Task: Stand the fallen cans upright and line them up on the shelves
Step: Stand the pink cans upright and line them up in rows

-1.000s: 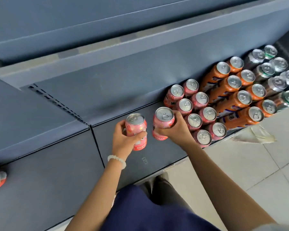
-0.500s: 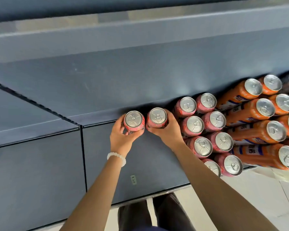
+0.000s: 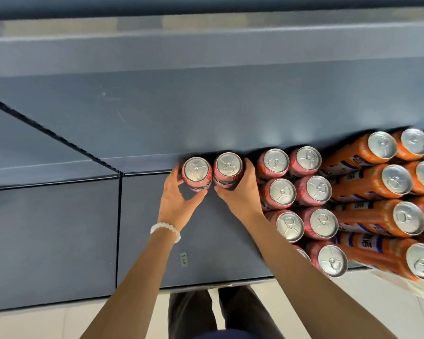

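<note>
Two cans are standing upright side by side at the back of the shelf (image 3: pixel 157 241), against its rear wall — the left can (image 3: pixel 196 172) and the right can (image 3: pixel 228 169) are touching or nearly touching. The left hand (image 3: pixel 178 199) is holding the left can from its left and front side; the right hand (image 3: pixel 240 192) is wrapping the right can from its right and front. Just to the right, the short cans (image 3: pixel 282 193) are standing in two columns running from back to front. Further right, the tall cans (image 3: pixel 397 181) are standing in rows — they are reaching to the front edge. A bracelet (image 3: pixel 165 230) is sitting on the left wrist.
</note>
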